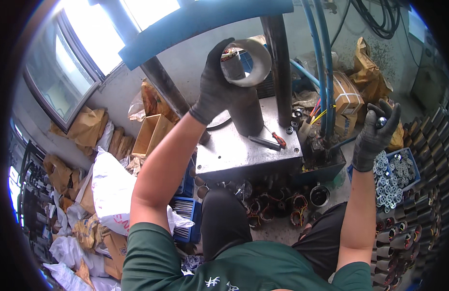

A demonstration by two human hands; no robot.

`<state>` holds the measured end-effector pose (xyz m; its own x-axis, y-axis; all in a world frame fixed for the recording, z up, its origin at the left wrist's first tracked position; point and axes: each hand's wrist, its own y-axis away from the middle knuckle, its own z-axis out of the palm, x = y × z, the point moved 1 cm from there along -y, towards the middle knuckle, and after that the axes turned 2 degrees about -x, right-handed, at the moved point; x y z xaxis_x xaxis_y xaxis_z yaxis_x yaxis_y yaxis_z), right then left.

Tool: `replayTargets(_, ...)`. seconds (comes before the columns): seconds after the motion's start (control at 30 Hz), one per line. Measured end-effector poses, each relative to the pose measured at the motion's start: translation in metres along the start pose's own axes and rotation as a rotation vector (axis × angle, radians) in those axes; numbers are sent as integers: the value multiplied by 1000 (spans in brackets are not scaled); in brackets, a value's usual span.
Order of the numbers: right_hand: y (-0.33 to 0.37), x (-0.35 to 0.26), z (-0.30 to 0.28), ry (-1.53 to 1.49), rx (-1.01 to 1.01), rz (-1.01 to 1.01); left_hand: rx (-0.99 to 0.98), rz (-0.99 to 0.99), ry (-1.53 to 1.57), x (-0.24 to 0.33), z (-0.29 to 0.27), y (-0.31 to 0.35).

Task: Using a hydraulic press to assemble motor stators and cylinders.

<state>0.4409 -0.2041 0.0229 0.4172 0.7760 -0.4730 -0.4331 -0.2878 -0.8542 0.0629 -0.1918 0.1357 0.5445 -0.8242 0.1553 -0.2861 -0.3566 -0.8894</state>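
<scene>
My left hand [217, 82], in a dark glove, is closed on the side of a wide metal tube [261, 63], its open end facing up toward me. A grey cylindrical part with copper-coloured bits on top shows through the opening. Just below, a dark cylinder [248, 116] stands on the steel press table [219, 155]; whether it touches the tube I cannot tell. Out to the right, my gloved right hand [372, 138] holds a small shiny round metal part [381, 122] in its fingers. A red-handled screwdriver [279, 140] and a dark bar [264, 143] lie on the table.
Press columns [277, 72] and a blue crossbeam [200, 24] frame the table. Blue hoses [326, 72] run down at right. A blue crate of metal discs [404, 167] and rows of tubes [428, 194] stand right. Wound stators [263, 206] lie on the floor; white sacks [113, 189] left.
</scene>
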Motion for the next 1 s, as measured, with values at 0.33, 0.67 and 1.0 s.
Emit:
replayTargets(0.33,0,-4,2,-17,18,18,-73,-153,-213,-37,6,-47)
replayTargets(0.67,5,3,1,-89,70,68,-112,-389,-152,-70,-2,-79)
replayTargets(1.0,-1,-7,-11,35,-5,9,357,-873,192,-132,-24,-80)
